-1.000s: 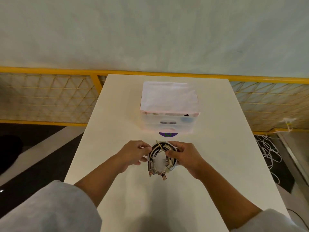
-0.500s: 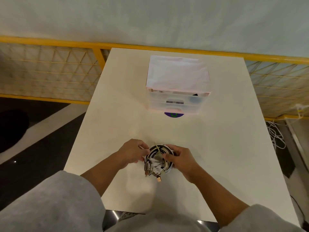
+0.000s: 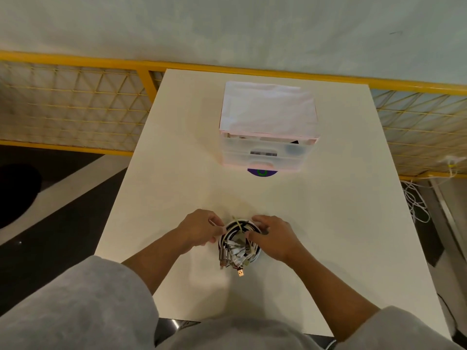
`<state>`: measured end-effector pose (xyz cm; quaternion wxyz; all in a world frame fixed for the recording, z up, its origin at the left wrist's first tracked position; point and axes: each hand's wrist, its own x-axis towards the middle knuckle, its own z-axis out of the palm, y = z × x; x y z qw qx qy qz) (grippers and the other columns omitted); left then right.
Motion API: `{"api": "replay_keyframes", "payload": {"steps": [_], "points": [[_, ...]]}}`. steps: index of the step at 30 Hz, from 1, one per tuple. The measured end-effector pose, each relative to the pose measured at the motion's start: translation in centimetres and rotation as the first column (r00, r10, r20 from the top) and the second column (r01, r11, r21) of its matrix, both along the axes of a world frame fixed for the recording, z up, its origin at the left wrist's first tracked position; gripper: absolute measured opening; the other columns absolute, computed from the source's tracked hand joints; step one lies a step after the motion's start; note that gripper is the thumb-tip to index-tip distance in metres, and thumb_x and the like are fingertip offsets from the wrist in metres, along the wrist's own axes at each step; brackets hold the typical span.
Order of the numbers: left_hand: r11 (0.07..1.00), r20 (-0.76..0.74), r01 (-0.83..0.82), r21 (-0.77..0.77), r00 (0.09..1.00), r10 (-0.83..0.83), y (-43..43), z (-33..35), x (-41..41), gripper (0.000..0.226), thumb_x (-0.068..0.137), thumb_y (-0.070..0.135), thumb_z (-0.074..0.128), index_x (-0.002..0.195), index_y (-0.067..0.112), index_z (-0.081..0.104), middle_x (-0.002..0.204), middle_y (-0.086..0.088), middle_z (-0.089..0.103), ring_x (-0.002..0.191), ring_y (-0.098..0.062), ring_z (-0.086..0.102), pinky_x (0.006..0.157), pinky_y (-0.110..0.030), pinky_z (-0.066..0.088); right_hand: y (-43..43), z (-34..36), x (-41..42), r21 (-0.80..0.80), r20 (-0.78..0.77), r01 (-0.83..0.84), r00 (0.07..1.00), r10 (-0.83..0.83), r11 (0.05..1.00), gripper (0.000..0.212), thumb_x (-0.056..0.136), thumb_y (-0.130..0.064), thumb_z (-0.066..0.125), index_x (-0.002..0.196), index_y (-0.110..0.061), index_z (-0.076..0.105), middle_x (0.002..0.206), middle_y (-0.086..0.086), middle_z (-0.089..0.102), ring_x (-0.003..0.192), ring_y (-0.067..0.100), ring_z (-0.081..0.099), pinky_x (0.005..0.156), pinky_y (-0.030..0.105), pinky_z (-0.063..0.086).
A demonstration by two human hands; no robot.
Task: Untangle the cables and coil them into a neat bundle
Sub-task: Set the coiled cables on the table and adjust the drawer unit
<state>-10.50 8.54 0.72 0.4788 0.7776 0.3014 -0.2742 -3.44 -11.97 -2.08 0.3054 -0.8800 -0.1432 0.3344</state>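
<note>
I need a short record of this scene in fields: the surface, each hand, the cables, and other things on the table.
surface: white table
left hand: pinches the left edge of the cable coil
right hand: holds the coil's right side
cables: wound in a round bundle, several plug ends sticking out toward the person
tie: thin pale strip across the coil top; fastening cannot be told
other: translucent drawer box at the far side, closed

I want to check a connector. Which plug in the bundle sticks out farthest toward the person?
The copper-coloured USB plug. It pokes out below the coiled cables, alone on the table, past the clustered silver and white ends.
</note>
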Motion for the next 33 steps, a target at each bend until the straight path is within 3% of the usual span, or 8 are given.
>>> {"api": "replay_keyframes", "payload": {"steps": [3, 7, 10, 13, 19, 23, 28, 33], "points": [[1.0, 0.009, 0.003, 0.013, 1.0, -0.004, 0.8, 0.5, 0.7, 0.014, 0.093, 0.017, 0.067, 0.105, 0.01, 0.067, 0.1, -0.007, 0.07, 0.076, -0.015, 0.068, 0.069, -0.029, 0.051, -0.4, 0.5, 1.3, 0.037, -0.103, 0.068, 0.993, -0.064, 0.997, 0.047, 0.088, -0.044, 0.073, 0.13, -0.025, 0.066, 0.114, -0.003, 0.071, 0.103, 0.015, 0.064, 0.091, 0.029, 0.047], [0.998, 0.067, -0.023, 0.052, 0.998, 0.019, 2.1, 1.9, 2.7, 0.021, 0.091, 0.026, 0.071, 0.104, 0.01, 0.068, 0.104, -0.005, 0.069, 0.09, -0.021, 0.072, 0.074, -0.033, 0.052, -0.5, 1.5, 3.5, 0.073, -0.066, 0.144, 0.988, -0.139, 0.987, 0.038, 0.088, -0.042, 0.073, 0.122, -0.023, 0.071, 0.106, -0.003, 0.072, 0.094, 0.019, 0.069, 0.093, 0.042, 0.056], [0.994, 0.178, -0.078, 0.071, 0.982, 0.065, 2.9, 3.3, 4.9, 0.022, 0.091, 0.028, 0.072, 0.104, 0.01, 0.068, 0.106, -0.007, 0.069, 0.088, -0.023, 0.073, 0.075, -0.034, 0.054, -0.1, 2.5, 5.4, 0.104, 0.042, 0.188, 0.98, -0.193, 0.977, 0.03, 0.091, -0.032, 0.071, 0.118, -0.019, 0.073, 0.107, -0.002, 0.072, 0.092, 0.018, 0.07, 0.095, 0.04, 0.056], [0.976, 0.28, -0.192, 0.108, 0.947, 0.155, 3.6, 4.6, 7.6, 0.031, 0.088, 0.037, 0.073, 0.106, 0.014, 0.063, 0.105, -0.006, 0.069, 0.086, -0.022, 0.073, 0.082, -0.037, 0.059, 0.9, 3.5, 7.2, 0.121, 0.206, 0.19, 0.955, -0.212, 0.974, 0.023, 0.094, -0.025, 0.068, 0.114, -0.016, 0.074, 0.106, -0.004, 0.071, 0.092, 0.012, 0.065, 0.089, 0.025, 0.05], [0.941, 0.33, -0.32, 0.107, 0.904, 0.27, 4.0, 6.8, 12.1, 0.071, 0.088, 0.058, 0.062, 0.143, 0.018, 0.042, 0.126, -0.006, 0.059, 0.094, -0.027, 0.07, 0.091, -0.044, 0.057, 3.5, 4.2, 9.6, 0.148, 0.467, 0.116, 0.868, -0.172, 0.982, 0.031, 0.092, -0.014, 0.065, 0.123, -0.016, 0.07, 0.128, -0.001, 0.066, 0.088, 0.017, 0.065, 0.084, 0.023, 0.048], [0.941, 0.315, -0.324, 0.093, 0.906, 0.281, 3.6, 7.2, 14.0, 0.069, 0.093, 0.052, 0.057, 0.149, 0.015, 0.04, 0.134, -0.004, 0.054, 0.095, -0.029, 0.071, 0.095, -0.043, 0.055, 4.6, 4.2, 10.0, 0.068, 0.564, 0.035, 0.823, -0.068, 0.997, 0.038, 0.092, -0.009, 0.061, 0.128, -0.018, 0.067, 0.13, -0.002, 0.066, 0.105, 0.023, 0.067, 0.083, 0.032, 0.055], [0.949, 0.338, -0.307, 0.07, 0.902, 0.267, 3.5, 6.7, 15.0, 0.043, 0.093, 0.046, 0.059, 0.127, 0.02, 0.061, 0.118, -0.002, 0.064, 0.098, -0.032, 0.07, 0.091, -0.043, 0.057, 4.9, 3.2, 9.8, -0.032, 0.603, -0.008, 0.797, 0.026, 0.999, 0.046, 0.091, -0.009, 0.056, 0.134, -0.025, 0.059, 0.135, -0.008, 0.062, 0.098, 0.025, 0.067, 0.074, 0.035, 0.057], [0.94, 0.3, -0.34, 0.006, 0.897, 0.323, 3.8, 6.5, 15.6, 0.031, 0.092, 0.041, 0.065, 0.116, 0.023, 0.064, 0.104, 0.003, 0.064, 0.099, -0.032, 0.07, 0.089, -0.042, 0.059, 5.0, 2.6, 9.9, -0.117, 0.588, 0.001, 0.806, 0.068, 0.993, 0.046, 0.094, -0.014, 0.056, 0.139, -0.024, 0.055, 0.145, -0.008, 0.049, 0.092, 0.03, 0.068, 0.074, 0.039, 0.057]]}}
